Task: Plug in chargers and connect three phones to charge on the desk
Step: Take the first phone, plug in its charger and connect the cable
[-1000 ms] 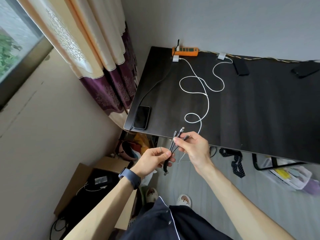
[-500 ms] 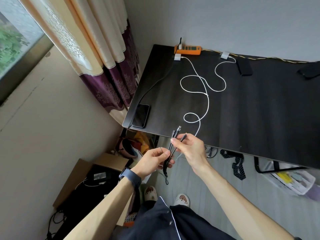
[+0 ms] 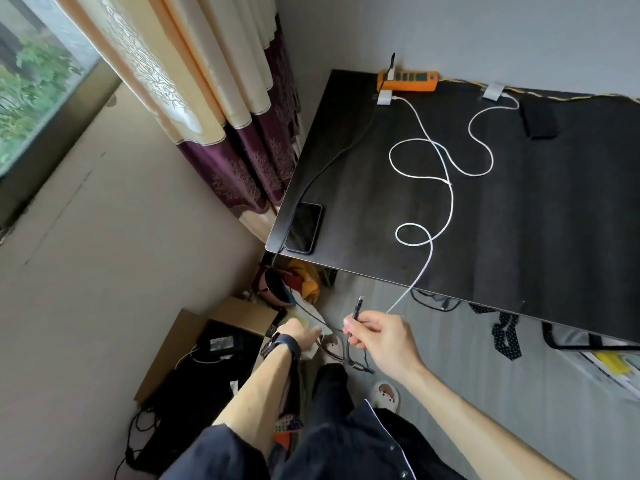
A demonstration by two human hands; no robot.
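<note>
The right hand [image 3: 381, 337] pinches a thin dark connector tip [image 3: 356, 308] between closed fingers, below the near edge of the matte, dark woodgrain surface [image 3: 519, 220]. A braided white cable [image 3: 446, 188] loops across it. A glossy black phone [image 3: 304, 227] lies at the corner. The left hand [image 3: 298, 336] reaches low; its grip cannot be told.

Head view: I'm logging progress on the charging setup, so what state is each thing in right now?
Orange power strip: at the desk's back edge, a black plug in it.
White cable: looped across the desk, trailing off the front edge.
Phone: flat at the desk's left front corner.
Right hand: pinching a dark connector tip.
Left hand: lowered off the desk; grip unclear.
</note>
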